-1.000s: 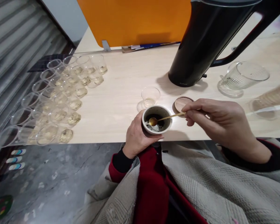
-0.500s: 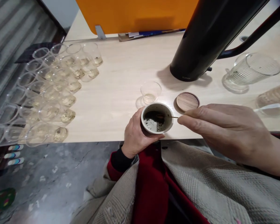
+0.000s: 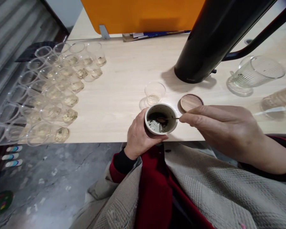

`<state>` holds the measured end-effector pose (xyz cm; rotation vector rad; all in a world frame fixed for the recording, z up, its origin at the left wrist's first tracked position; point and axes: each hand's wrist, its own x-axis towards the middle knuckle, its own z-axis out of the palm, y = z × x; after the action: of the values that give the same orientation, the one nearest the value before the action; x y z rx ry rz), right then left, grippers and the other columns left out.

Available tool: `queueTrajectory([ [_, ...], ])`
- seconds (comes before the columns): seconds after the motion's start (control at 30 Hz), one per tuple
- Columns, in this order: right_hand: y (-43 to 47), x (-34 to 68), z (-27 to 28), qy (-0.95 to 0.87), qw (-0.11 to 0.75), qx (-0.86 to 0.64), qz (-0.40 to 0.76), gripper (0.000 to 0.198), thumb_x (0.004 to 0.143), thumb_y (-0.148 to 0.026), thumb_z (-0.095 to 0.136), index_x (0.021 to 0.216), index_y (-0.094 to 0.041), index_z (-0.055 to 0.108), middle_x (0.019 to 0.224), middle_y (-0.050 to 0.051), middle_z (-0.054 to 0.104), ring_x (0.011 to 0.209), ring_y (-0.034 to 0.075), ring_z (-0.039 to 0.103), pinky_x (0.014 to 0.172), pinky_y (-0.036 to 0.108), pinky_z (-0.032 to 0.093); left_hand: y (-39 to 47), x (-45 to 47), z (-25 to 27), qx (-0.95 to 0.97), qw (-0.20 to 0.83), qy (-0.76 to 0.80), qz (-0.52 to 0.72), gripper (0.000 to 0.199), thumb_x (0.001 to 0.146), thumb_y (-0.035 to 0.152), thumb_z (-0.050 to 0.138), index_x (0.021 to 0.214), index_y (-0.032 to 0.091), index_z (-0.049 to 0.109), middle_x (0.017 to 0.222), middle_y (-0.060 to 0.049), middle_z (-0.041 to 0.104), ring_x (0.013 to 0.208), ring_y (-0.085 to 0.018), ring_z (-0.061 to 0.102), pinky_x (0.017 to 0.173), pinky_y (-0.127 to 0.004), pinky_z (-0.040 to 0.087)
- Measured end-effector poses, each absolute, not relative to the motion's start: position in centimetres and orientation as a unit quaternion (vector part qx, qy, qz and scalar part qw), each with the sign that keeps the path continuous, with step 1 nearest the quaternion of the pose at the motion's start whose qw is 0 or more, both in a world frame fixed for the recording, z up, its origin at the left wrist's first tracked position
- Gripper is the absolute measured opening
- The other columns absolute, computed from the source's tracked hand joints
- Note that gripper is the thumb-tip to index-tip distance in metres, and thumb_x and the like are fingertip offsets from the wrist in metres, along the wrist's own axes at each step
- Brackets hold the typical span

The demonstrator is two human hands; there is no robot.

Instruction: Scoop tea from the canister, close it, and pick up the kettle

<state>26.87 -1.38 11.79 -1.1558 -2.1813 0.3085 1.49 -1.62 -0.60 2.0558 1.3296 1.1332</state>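
My left hand (image 3: 138, 135) is wrapped round a pale round canister (image 3: 173, 126), tilted so its mouth faces me. Dark loose leaf tea (image 3: 158, 116) lies inside, with bits stuck to the wall. Between the fingertips of my right hand (image 3: 225, 130) is the thin handle of a small spoon (image 3: 161, 120), whose bowl is inside the canister by the leaves. Just behind the canister stands a clear plastic cup (image 3: 154, 92) with a little pale content at its bottom. A round wooden lid (image 3: 191, 102) lies on the table beyond my right fingertips.
Several clear cups with bits in the bottom (image 3: 54, 86) crowd the table's left end. A tall black kettle (image 3: 200, 44) stands at the back right. Right of it are a ribbed glass pitcher (image 3: 259, 71) and stacked cups (image 3: 278, 100). An orange divider (image 3: 143, 16) borders the back.
My right hand has shifted slightly left, and the spoon reaches a little further into the canister, its bowl now showing more clearly. My left hand keeps its hold.
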Motion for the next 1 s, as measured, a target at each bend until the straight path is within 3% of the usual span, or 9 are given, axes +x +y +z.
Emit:
queueTrajectory([
  [0.07,-1.4,26.8,11.5,-0.875,0.286,-0.386,0.059,0.023,0.1,-0.019,0.064,0.108,-0.033,0.081,0.088,0.0,0.079,0.075,0.019,0.072,0.061,0.03,0.056,-1.6,1.5,-0.6,0.742,0.224,0.483,0.409,0.11,0.072,0.075,0.089,0.157,0.027,0.038,0.15,-0.015,0.065,0.137,-0.036,0.067,0.113,-0.054,0.058],
  [0.17,-1.4,26.6,11.6,-0.88,0.303,-0.364,0.046,0.029,0.1,-0.014,0.062,0.115,-0.033,0.079,0.095,0.0,0.081,0.076,0.018,0.073,0.062,0.031,0.059,-1.6,1.5,-0.6,0.742,0.225,0.482,0.408,0.111,0.07,0.075,0.09,0.157,0.028,0.038,0.149,-0.014,0.065,0.136,-0.036,0.068,0.113,-0.054,0.059],
  [0.33,-1.5,26.4,12.7,-0.81,0.354,-0.453,0.116,0.022,0.101,-0.017,0.067,0.103,-0.035,0.079,0.083,-0.002,0.077,0.07,0.018,0.073,0.068,0.032,0.061,-1.6,1.5,-0.7,0.744,0.216,0.48,0.412,0.109,0.072,0.075,0.088,0.156,0.026,0.039,0.148,-0.015,0.066,0.134,-0.035,0.068,0.112,-0.053,0.059],
  [0.63,-0.5,27.4,11.3,-0.567,0.566,-0.529,0.28,0.009,0.091,-0.015,0.081,0.097,-0.021,0.084,0.077,0.001,0.076,0.065,0.014,0.071,0.068,0.031,0.061,-1.5,1.5,-0.9,0.75,0.205,0.468,0.42,0.108,0.071,0.071,0.091,0.155,0.026,0.04,0.148,-0.015,0.067,0.135,-0.036,0.068,0.113,-0.054,0.058],
  [0.8,1.2,27.2,11.3,-0.512,0.639,-0.498,0.287,0.007,0.089,-0.014,0.08,0.091,-0.02,0.083,0.076,0.002,0.074,0.059,0.013,0.069,0.061,0.028,0.061,-1.4,1.5,-1.1,0.741,0.207,0.476,0.426,0.109,0.068,0.07,0.094,0.153,0.025,0.044,0.145,-0.016,0.068,0.133,-0.037,0.07,0.111,-0.055,0.06],
  [0.9,1.8,26.5,10.9,-0.566,0.617,-0.497,0.229,0.009,0.094,-0.016,0.075,0.096,-0.022,0.082,0.077,0.001,0.075,0.064,0.014,0.072,0.067,0.031,0.062,-1.4,1.6,-1.1,0.739,0.213,0.476,0.427,0.107,0.068,0.065,0.096,0.153,0.024,0.044,0.144,-0.016,0.069,0.132,-0.036,0.07,0.11,-0.055,0.06],
  [1.0,2.3,25.6,10.1,-0.678,0.522,-0.499,0.137,0.013,0.096,-0.015,0.07,0.097,-0.022,0.081,0.073,-0.001,0.075,0.066,0.015,0.073,0.069,0.032,0.06,-1.4,1.7,-1.0,0.736,0.216,0.479,0.426,0.107,0.068,0.064,0.096,0.153,0.024,0.044,0.145,-0.017,0.069,0.132,-0.037,0.07,0.11,-0.056,0.06],
])
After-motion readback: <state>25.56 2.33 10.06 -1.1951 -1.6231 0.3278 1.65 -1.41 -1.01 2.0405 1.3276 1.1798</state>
